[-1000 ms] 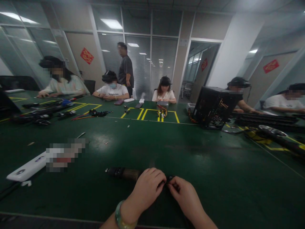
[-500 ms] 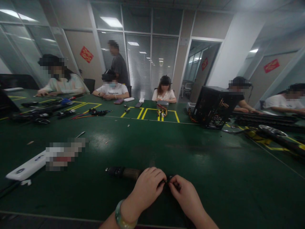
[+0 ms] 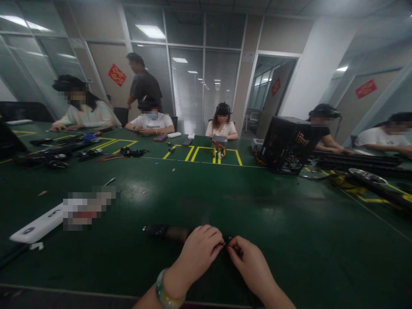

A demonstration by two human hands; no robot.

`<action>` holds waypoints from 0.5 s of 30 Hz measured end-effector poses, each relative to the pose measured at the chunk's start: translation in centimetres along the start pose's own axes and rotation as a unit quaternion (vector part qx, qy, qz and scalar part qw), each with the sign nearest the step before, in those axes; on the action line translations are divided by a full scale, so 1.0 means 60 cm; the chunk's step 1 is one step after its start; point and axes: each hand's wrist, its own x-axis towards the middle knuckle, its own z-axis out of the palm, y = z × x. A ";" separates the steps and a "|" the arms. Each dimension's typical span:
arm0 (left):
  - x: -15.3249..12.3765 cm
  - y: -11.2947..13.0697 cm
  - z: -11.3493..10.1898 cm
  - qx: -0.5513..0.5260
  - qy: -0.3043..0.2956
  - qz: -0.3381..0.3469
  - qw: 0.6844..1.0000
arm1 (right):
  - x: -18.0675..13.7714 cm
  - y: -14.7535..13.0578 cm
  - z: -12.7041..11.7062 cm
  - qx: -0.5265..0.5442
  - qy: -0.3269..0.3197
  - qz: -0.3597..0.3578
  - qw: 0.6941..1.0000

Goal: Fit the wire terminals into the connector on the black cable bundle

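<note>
My left hand point(image 3: 199, 251) is curled with its fingers closed over the right end of a dark, long cylindrical object point(image 3: 165, 232) that lies on the green table point(image 3: 199, 193) close to me. A green bracelet sits on that wrist. My right hand point(image 3: 249, 262) pinches a small dark part right beside the left fingertips; the two hands touch there. What the fingers pinch is too small and dark to name.
A white strip point(image 3: 37, 228) lies at my left. A black open computer case point(image 3: 287, 145) stands at the far right with cables and long dark parts beside it. Several seated people work along the far edge, and one person stands behind them at the left.
My hands stay pinched together in the same spot. The standing person at the back has walked to the left.
</note>
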 end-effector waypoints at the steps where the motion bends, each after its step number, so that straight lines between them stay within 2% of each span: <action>1: 0.000 0.000 0.000 0.000 0.000 0.002 1.000 | 0.000 0.000 0.000 -0.004 0.000 0.001 1.000; 15: 0.000 0.000 0.005 -0.006 0.019 0.006 1.000 | 0.004 -0.003 -0.002 -0.013 -0.014 0.009 1.000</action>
